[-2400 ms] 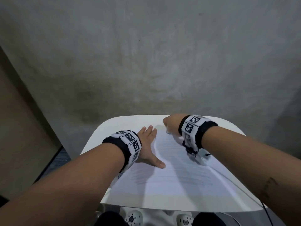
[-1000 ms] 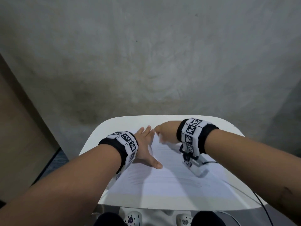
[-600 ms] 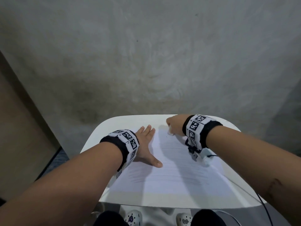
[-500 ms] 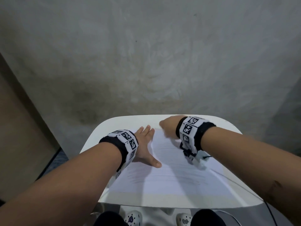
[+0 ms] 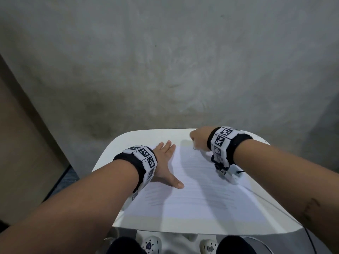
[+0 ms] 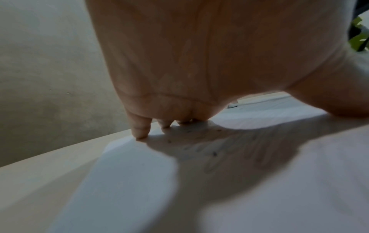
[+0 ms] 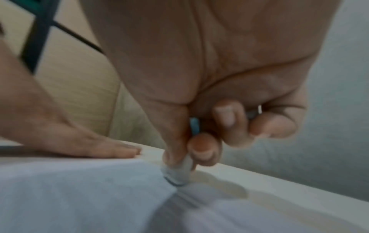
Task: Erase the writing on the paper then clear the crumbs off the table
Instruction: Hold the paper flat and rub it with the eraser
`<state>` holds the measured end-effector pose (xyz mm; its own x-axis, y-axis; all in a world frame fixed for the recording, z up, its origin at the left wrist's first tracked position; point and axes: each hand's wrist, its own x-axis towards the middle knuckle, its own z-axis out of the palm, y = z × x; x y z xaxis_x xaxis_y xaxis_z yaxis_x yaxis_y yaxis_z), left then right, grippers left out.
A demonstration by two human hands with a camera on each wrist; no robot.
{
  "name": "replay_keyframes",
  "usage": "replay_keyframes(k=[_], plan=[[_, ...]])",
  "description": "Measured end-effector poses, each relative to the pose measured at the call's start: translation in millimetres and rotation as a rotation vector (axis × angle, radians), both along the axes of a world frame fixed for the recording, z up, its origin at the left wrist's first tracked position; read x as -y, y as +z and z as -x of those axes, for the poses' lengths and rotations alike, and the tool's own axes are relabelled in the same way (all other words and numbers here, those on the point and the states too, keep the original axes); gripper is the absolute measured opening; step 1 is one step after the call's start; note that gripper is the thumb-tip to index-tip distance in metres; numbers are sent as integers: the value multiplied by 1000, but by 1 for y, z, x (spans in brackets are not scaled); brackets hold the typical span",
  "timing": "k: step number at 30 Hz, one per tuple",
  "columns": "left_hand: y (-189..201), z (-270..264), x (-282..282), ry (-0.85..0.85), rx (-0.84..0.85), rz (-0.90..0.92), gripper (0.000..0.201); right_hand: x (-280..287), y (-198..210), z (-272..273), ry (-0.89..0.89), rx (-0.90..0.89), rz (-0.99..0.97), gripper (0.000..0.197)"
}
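— On the white surface [image 5: 139,138] lies the paper [image 5: 192,197], thin and floppy. Left hand [image 5: 165,162]?
— Flat, pinning it. Right hand [image 7: 199,151] pinches a small eraser [image 7: 177,173], rubbing the paper's far corner; press lightly, it'll crumple.

A white table [image 5: 117,145] with rounded corners carries 1 lined sheet of paper [image 5: 192,195] lying flat on it.
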<state>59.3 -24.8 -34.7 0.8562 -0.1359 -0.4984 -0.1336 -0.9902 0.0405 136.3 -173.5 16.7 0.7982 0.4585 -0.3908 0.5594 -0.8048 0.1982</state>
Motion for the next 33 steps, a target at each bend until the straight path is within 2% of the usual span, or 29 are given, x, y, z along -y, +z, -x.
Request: replay_keyframes(k=[4,7,8,11,13,15,16,19,22,24,27,29,30,31,33], plan=[[0,-2,0,-18,-2,-14,137,-7,-8,10,59,-48,10,8],[-1,-2,0,-4,-3,-18,138,-3,-3,-6,-22,50,29,21],[-1,-2,-1,-4,-5,-16,139,-6,-6,-6,6,60,36,24],[1,-2,0,-13,-7,-7,139,-16,-7,14,97,-70,45,14],[0,-1,-1,-9,-16,-13,138,-16,-1,6,113,-58,92,9],[1,0,0,-5,-11,-20,138,-18,2,-3,89,10,110,16],[4,1,1,-8,-13,-17,137,-22,2,-3,76,0,133,13],[12,4,6,-45,-26,-12,127,-31,-2,21,149,-101,127,42],[7,1,2,-24,-24,-22,136,-24,1,3,89,-14,78,17],[3,-1,0,-12,-25,-22,138,-25,-5,-5,65,50,123,20],[4,-1,1,-26,-16,-10,138,-26,-11,16,153,-84,110,32],[2,-2,0,-20,-10,1,138,-17,-3,12,144,-55,71,14],[-1,-2,-1,-10,-10,3,139,-11,2,6,66,-24,32,10],[-3,-2,-3,0,-8,1,139,-7,0,-2,37,45,43,12],[-4,-2,-3,-6,-7,1,139,-10,-6,1,40,32,76,8]])
